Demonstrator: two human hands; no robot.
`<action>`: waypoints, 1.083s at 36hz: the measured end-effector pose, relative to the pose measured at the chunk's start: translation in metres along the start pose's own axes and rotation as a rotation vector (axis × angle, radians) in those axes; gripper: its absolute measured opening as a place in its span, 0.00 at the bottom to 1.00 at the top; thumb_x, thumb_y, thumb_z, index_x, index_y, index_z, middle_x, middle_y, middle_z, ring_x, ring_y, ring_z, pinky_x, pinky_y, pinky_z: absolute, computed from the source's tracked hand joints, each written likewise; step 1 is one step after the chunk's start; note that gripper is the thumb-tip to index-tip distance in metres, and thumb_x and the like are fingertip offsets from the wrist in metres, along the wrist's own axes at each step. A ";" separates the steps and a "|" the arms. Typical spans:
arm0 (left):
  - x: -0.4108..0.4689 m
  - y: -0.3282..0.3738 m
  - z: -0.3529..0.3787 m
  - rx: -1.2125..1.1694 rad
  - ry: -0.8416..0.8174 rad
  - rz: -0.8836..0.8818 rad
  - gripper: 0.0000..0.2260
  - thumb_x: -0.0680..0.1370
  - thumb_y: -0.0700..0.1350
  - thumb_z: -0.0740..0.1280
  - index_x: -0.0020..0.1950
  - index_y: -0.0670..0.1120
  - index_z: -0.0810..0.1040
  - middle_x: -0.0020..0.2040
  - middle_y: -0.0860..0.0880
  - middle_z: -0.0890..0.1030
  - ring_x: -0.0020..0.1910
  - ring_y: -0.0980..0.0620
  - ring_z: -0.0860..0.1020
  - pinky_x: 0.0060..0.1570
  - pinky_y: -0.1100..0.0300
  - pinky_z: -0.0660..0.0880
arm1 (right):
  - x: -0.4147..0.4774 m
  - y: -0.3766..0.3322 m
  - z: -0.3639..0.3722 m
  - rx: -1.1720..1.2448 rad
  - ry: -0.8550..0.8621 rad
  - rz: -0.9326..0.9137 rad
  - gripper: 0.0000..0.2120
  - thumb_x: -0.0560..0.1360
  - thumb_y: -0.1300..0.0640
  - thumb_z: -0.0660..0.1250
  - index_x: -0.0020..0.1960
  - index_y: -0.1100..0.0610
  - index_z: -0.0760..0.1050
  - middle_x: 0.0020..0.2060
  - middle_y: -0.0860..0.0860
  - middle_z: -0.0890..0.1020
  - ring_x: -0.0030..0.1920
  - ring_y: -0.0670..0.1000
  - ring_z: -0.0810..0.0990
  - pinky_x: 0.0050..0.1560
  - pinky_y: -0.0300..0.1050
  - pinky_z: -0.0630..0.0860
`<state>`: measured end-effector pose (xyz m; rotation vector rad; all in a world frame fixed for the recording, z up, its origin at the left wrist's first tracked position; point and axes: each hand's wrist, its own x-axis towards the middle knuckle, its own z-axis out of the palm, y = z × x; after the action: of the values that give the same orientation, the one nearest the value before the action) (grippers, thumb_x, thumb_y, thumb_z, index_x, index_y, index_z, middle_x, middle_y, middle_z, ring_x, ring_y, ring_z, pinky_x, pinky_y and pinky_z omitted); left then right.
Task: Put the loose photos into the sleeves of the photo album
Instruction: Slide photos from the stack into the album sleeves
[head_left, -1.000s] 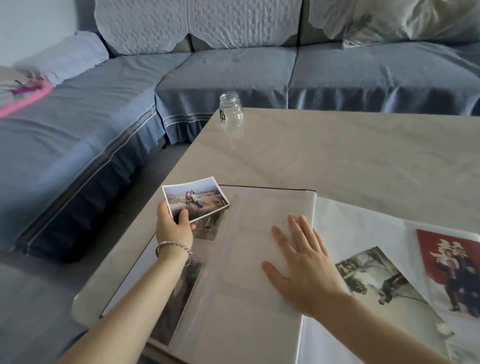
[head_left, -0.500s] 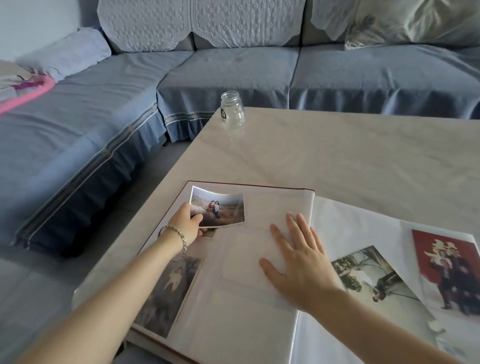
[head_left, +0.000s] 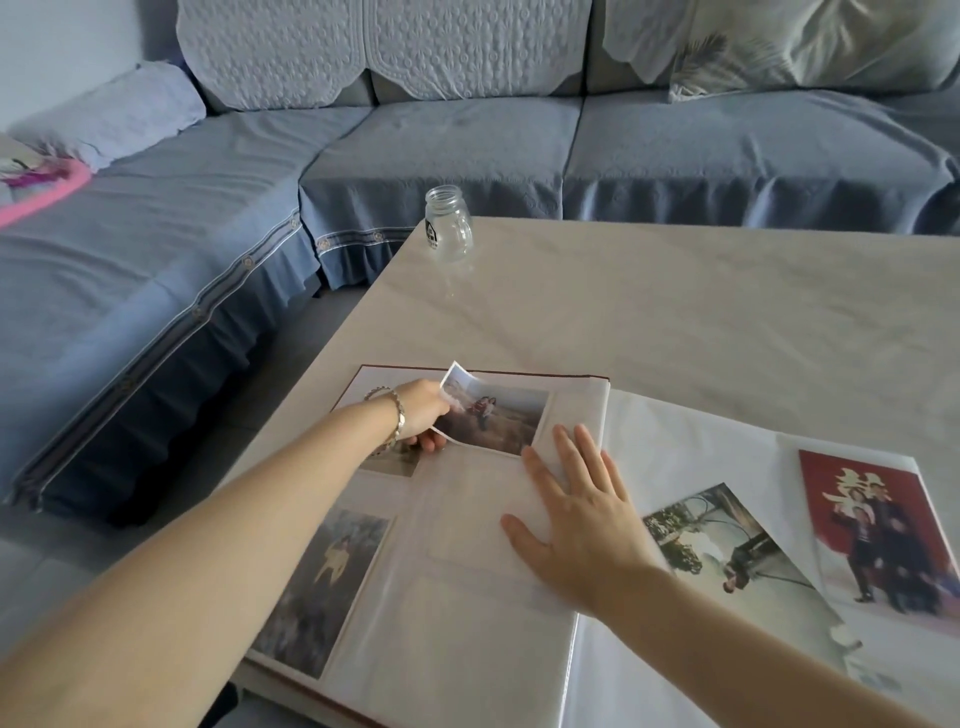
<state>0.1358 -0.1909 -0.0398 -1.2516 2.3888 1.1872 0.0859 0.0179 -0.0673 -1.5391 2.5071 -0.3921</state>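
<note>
Blue-covered sofa (head_left: 467, 140) cushions run behind a pale stone-look table (head_left: 675, 312), where a small glass jar (head_left: 448, 224) stands near the far corner. A photo album (head_left: 467, 597) lies open at the table's near edge.

The left hand (head_left: 423, 415), a bracelet (head_left: 397, 415) on its wrist, reaches to the top of the left page and pinches a loose photo (head_left: 493, 415) by its left edge, fingers over it and the thumb under. The photo bends there, its upper left corner curling up, while the rest lies flat across the top of the page. Whether any of it is inside a sleeve cannot be told.

The right hand (head_left: 587, 525) rests flat on the same page, fingers straight and spread, with one fingertip just beside the photo's lower right corner.

A sleeved picture (head_left: 327, 587) sits lower on the left page. Two more photos lie on the white right-hand page, an outdoor one (head_left: 727, 551) and a red one (head_left: 872, 530).
</note>
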 end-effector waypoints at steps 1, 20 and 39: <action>0.000 0.003 0.001 0.010 0.012 -0.013 0.08 0.80 0.39 0.54 0.53 0.44 0.72 0.30 0.46 0.75 0.20 0.56 0.71 0.23 0.65 0.62 | 0.000 0.000 0.001 -0.007 -0.001 -0.001 0.46 0.61 0.33 0.30 0.77 0.48 0.46 0.76 0.53 0.41 0.74 0.53 0.33 0.67 0.43 0.26; -0.009 -0.010 0.014 -0.699 0.302 -0.123 0.06 0.75 0.29 0.65 0.41 0.38 0.76 0.37 0.44 0.73 0.38 0.47 0.73 0.39 0.54 0.79 | -0.043 0.036 0.023 0.137 0.256 -0.232 0.28 0.80 0.41 0.45 0.61 0.55 0.77 0.64 0.53 0.76 0.68 0.52 0.70 0.61 0.51 0.73; -0.013 0.020 0.020 -0.445 0.283 -0.197 0.11 0.66 0.39 0.77 0.37 0.43 0.74 0.36 0.46 0.76 0.32 0.53 0.73 0.31 0.62 0.75 | -0.040 0.038 0.033 0.148 0.362 -0.294 0.28 0.80 0.44 0.45 0.60 0.57 0.78 0.62 0.54 0.77 0.65 0.55 0.73 0.59 0.52 0.75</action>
<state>0.1250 -0.1623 -0.0352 -1.8522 2.1735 1.6287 0.0805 0.0655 -0.1098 -1.9250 2.4221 -0.9551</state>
